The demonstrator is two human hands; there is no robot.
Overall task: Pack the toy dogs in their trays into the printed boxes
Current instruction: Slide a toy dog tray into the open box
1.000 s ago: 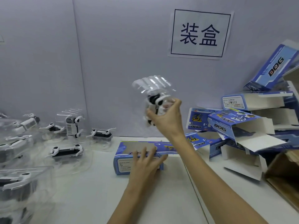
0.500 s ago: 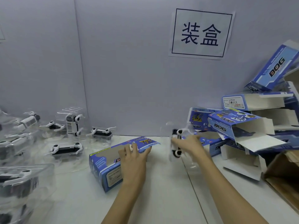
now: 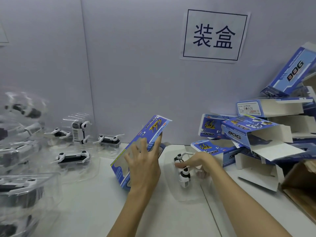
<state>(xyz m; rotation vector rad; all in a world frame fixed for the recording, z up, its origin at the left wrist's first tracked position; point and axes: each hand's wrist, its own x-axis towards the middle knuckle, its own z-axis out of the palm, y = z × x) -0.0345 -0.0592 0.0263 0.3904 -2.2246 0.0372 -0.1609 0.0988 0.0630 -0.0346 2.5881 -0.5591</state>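
Tilting on its lower near corner on the white table (image 3: 89, 207), the blue printed box (image 3: 136, 151) is held by the left hand (image 3: 145, 166), whose fingers are curled over its windowed face with the forefinger stretched up along the right edge; the far end of the box is raised toward the wall. Just to the right, the right hand (image 3: 196, 164) rests on a toy dog (image 3: 183, 170) seated in its clear tray (image 3: 184, 189); thumb and fingers are bent around the dog and tray top, gripping them, and the tray stands on the table, apart from the box by a narrow gap. Further toy dogs in trays (image 3: 71, 158) lie scattered and stacked along the left side of the table. A heap of empty printed boxes (image 3: 253, 134), several with flaps open, is piled at the right against the wall. A brown carton (image 3: 301, 183) shows at the right edge. A paper sign (image 3: 214, 35) with two characters is fixed to the wall above.
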